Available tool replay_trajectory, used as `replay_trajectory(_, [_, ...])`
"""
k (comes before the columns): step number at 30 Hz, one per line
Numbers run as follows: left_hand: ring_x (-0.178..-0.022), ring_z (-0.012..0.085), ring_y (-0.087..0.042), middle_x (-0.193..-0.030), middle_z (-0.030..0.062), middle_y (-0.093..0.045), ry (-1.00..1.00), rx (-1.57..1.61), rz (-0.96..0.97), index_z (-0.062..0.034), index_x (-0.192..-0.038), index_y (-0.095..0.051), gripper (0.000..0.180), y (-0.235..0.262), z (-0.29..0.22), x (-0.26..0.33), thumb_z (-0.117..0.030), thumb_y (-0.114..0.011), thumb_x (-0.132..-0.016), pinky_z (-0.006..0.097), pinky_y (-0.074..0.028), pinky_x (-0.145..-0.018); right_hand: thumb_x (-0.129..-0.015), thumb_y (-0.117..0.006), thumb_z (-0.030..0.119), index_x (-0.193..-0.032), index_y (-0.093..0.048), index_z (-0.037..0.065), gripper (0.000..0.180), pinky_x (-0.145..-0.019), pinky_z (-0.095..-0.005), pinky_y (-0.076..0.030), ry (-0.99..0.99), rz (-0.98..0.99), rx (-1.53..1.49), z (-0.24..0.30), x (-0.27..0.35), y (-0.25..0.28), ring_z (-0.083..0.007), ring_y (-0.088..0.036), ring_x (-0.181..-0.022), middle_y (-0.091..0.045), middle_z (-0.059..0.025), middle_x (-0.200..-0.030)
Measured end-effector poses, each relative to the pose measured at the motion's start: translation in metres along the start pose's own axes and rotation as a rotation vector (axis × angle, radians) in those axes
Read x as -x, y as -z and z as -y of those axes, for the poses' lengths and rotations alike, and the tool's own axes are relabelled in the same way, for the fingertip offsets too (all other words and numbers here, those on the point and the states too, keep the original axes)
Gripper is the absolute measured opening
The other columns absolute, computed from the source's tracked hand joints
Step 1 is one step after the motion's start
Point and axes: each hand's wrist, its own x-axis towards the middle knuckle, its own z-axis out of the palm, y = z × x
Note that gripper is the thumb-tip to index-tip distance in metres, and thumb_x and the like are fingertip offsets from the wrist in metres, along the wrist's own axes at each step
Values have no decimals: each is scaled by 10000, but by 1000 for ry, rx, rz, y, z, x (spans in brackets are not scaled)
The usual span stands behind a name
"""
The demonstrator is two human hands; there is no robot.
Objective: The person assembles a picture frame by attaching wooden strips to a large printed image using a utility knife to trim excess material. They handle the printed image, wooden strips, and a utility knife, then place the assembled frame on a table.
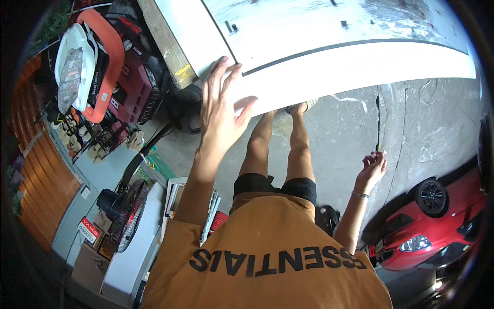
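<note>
My left hand lies with its fingers apart on the corner of a white frame, near a dark seam. The frame borders a glossy pale panel with small dark fittings. To the right, apart from the frame, my right hand is held over the floor with its fingers curled together. A small pale bit shows at its fingertips, too small to name. A dark thin line runs on from these fingertips; whether it is held or is a gap in the floor I cannot tell.
A wooden beam supports the frame's left side. At left are an orange-and-white plastic seat, a shoe rack and a black fan. A red toy-like or real car stands at lower right. A pale strip lies on the concrete floor.
</note>
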Motion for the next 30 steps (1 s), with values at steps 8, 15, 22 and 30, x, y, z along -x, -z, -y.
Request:
replay_trajectory(8, [-1265, 328, -485, -1480, 118, -444, -91, -78, 33, -152, -1374, -581, 514, 3, 2, -9, -265, -696, -885, 455, -393, -1076, -1061, -505, 344, -921, -602, 33, 355, -586, -224, -423, 163, 769, 328, 23, 132, -125, -73, -514, -652, -564, 4, -727])
replay_trajectory(15, [-1276, 280, -476, -1482, 54, -459, -104, -88, 4, -228, -1396, -584, 537, -5, 14, -8, -327, -697, -880, 424, -387, -1105, -991, -657, 302, -921, -649, 8, 303, -538, -222, -405, 75, 602, 232, 43, 163, -195, -60, -532, -611, -599, -1, -658])
replay_trajectory(22, [-1294, 269, -462, -1480, 53, -465, -129, -58, -14, -228, -1382, -596, 544, -5, 19, -6, -307, -720, -858, 421, -375, -1114, -1033, -583, 253, -962, -629, 16, 252, -567, -218, -412, 38, 730, 182, 40, 156, -182, -61, -517, -621, -606, -8, -703])
replay_trajectory(30, [-1304, 282, -456, -1492, 54, -450, -126, -17, -15, -224, -1393, -584, 569, -6, 22, -4, -295, -732, -848, 435, -371, -1129, -1085, -444, 221, -1072, -581, -6, 265, -640, -225, -468, 60, 728, 97, 41, 164, -173, -86, -562, -691, -658, -71, -842])
